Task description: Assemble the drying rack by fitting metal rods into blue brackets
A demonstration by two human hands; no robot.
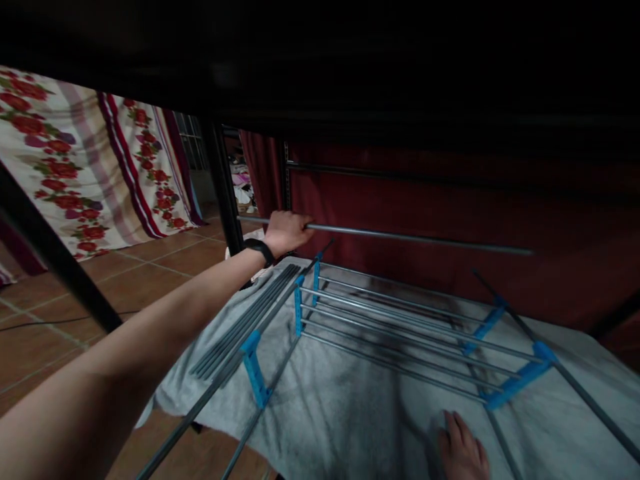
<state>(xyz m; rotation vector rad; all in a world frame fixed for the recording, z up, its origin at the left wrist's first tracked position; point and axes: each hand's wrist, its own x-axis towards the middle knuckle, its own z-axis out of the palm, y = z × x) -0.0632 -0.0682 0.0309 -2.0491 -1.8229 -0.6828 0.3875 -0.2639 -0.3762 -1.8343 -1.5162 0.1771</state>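
My left hand (289,231), with a dark band at the wrist, is closed around a long thin metal rod (420,237). The rod lies nearly level above a partly built rack, its left end by a black post. The rack has grey tubes (400,313) joined by blue plastic connectors (256,370). Left of it, a bundle of loose metal rods (245,323) rests on a grey cloth (345,413). At the lower edge, part of my right hand (463,448) shows over the cloth, fingers a little apart and holding nothing visible.
A dark surface (320,60) hangs low overhead, carried by black metal posts (223,180). Behind the rack is a dark red curtain (400,207). To the left are a flowered cloth (65,160) and a tiled floor (155,257) with a thin cable.
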